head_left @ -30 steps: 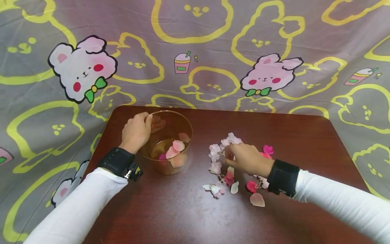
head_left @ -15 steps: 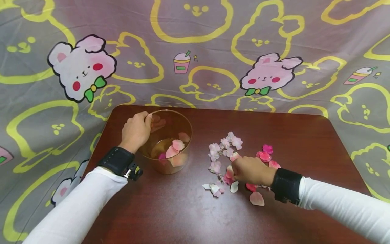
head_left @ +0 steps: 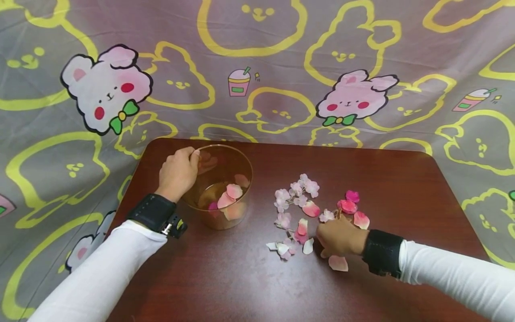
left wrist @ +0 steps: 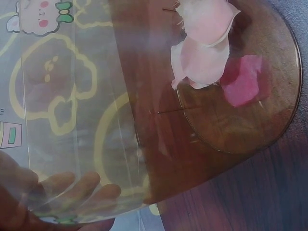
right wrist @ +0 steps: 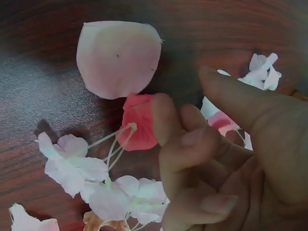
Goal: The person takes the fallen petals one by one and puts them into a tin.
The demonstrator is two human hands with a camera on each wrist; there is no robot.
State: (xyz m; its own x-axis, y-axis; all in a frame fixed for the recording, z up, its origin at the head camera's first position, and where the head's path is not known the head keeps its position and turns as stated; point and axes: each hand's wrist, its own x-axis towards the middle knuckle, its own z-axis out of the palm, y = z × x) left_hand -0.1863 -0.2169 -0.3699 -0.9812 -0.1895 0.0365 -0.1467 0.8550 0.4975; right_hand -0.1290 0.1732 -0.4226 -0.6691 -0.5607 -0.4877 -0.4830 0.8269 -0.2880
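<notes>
At the left of the table my left hand [head_left: 177, 174] grips the rim of a clear amber plastic bucket [head_left: 211, 220], its fingers showing through the wall in the left wrist view. Pale pink petals [left wrist: 207, 57] and a magenta petal [left wrist: 243, 82] lie inside. My right hand [head_left: 341, 236] is low over loose artificial petals. In the right wrist view its fingers are bent, the thumb stands apart, and the index fingertip is right at a red petal [right wrist: 137, 126]. A large pale pink petal [right wrist: 118, 60] and a sprig of pale blossoms [right wrist: 103, 175] lie beside it.
Left of the right hand is a string of pale blossoms [head_left: 283, 200], with a white petal [head_left: 308, 246] nearby. Magenta blossom [head_left: 352, 196] and a pink-red petal [head_left: 361, 220] lie beyond the hand. A patterned cloth [head_left: 277, 53] hangs behind the brown table [head_left: 249, 286].
My right hand has come nearer and slightly right, off the pale blossoms, uncovering a pink-and-white petal and now covering the red petal. The left hand and bucket stay in place.
</notes>
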